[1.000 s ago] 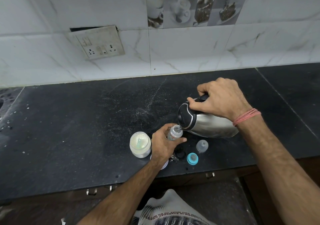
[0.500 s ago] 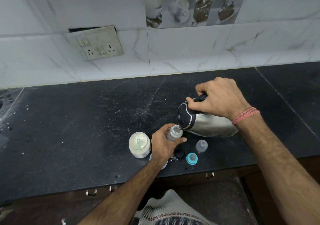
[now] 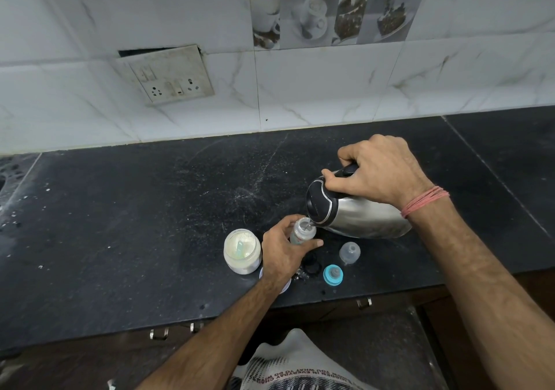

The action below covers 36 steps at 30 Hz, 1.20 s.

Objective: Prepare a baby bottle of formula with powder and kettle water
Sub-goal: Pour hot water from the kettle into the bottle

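My left hand is wrapped around a small clear baby bottle that stands upright on the black counter. My right hand grips the black handle of a steel kettle, tipped far over to the left. Its spout sits right over the bottle's open mouth, and a thin stream of water runs in. Left of the bottle stands an open white jar of formula powder with a pale scoop inside. The clear bottle cap, the blue teat ring and a black ring lie near the front edge.
A white lid shows partly under my left wrist. Spilled powder dusts the counter's middle. A tiled wall with a switch socket plate rises behind. The counter's front edge runs just below the small parts, with drawer handles underneath.
Nothing has clearly moved; the kettle stays tilted over the bottle and both hands keep their grip.
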### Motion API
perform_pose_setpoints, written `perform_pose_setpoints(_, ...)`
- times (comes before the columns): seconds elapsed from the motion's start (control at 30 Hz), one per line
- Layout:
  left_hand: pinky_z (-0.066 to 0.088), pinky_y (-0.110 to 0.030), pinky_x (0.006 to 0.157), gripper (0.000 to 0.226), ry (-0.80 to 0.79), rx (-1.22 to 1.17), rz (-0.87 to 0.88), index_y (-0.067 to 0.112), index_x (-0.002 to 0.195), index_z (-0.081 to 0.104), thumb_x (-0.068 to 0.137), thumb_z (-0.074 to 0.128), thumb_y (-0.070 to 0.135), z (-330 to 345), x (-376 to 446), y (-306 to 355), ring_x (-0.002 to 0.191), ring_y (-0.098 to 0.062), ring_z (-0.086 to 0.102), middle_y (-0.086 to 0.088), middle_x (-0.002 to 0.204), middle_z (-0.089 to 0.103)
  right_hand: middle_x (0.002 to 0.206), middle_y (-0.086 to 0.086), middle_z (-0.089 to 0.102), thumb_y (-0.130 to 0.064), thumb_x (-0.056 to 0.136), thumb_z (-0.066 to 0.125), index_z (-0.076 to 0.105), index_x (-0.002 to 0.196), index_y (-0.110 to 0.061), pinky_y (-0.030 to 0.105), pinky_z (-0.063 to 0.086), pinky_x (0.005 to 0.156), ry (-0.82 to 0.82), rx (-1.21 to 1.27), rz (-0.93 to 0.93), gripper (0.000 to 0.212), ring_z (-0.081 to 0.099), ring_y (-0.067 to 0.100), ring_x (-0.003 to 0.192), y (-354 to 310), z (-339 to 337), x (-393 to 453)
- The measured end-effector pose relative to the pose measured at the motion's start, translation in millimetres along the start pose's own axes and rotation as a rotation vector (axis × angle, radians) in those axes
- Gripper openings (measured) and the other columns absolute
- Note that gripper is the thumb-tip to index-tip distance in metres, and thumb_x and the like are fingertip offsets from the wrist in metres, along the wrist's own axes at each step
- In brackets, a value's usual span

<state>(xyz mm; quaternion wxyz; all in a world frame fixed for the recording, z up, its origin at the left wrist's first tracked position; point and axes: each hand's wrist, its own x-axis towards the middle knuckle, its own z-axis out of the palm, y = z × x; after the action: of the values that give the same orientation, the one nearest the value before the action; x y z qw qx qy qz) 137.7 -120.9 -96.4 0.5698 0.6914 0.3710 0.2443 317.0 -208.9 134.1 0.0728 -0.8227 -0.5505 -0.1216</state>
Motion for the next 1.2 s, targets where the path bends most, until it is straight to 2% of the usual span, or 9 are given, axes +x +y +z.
perform_pose_setpoints(0.27, 0.067, -0.041, 0.103, 0.062, -0.001, 0.0, 0.015, 0.033, 0.12, 0.081, 0.067, 0.112, 0.024, -0.8, 1.1, 0.1, 0.109, -0.005, 0.081, 0.017, 0.112, 0.086, 0.046, -0.006, 0.04, -0.071, 0.088, 0.065, 0.041, 0.061, -0.016, 0.03, 0.036, 0.061, -0.003, 0.004, -0.01, 0.066, 0.041, 0.017, 0.05, 0.0, 0.1, 1.1)
perform_pose_setpoints(0.97, 0.067, -0.043, 0.103, 0.065, 0.002, 0.003, 0.019, 0.032, 0.123, 0.079, 0.068, 0.112, 0.025, 0.0, 0.3, -3.2, 0.111, -0.006, 0.081, 0.016, 0.114, 0.085, 0.045, -0.007, 0.04, -0.071, 0.089, 0.062, 0.041, 0.06, -0.018, 0.029, 0.037, 0.061, -0.004, 0.007, -0.026, 0.064, 0.04, 0.011, 0.048, -2.1, -1.4, 0.7)
perform_pose_setpoints(1.1, 0.066, -0.044, 0.105, 0.066, -0.002, -0.006, 0.02, 0.034, 0.123, 0.079, 0.067, 0.113, 0.027, -0.4, 1.1, -5.3, 0.112, -0.007, 0.081, 0.015, 0.114, 0.086, 0.044, -0.006, 0.038, -0.07, 0.088, 0.061, 0.04, 0.06, -0.017, 0.027, 0.029, 0.058, 0.01, -0.002, -0.029, 0.064, 0.038, 0.012, 0.047, -3.4, -1.1, 0.1)
perform_pose_setpoints(1.2, 0.066, -0.045, 0.105, 0.067, -0.009, -0.005, 0.022, 0.035, 0.123, 0.079, 0.066, 0.113, 0.03, -0.5, 1.3, -6.4, 0.113, -0.009, 0.082, 0.015, 0.114, 0.086, 0.044, -0.006, 0.038, -0.071, 0.089, 0.061, 0.04, 0.06, -0.017, 0.028, 0.03, 0.058, 0.007, -0.002, -0.029, 0.064, 0.039, 0.012, 0.048, -3.4, -1.0, -0.2)
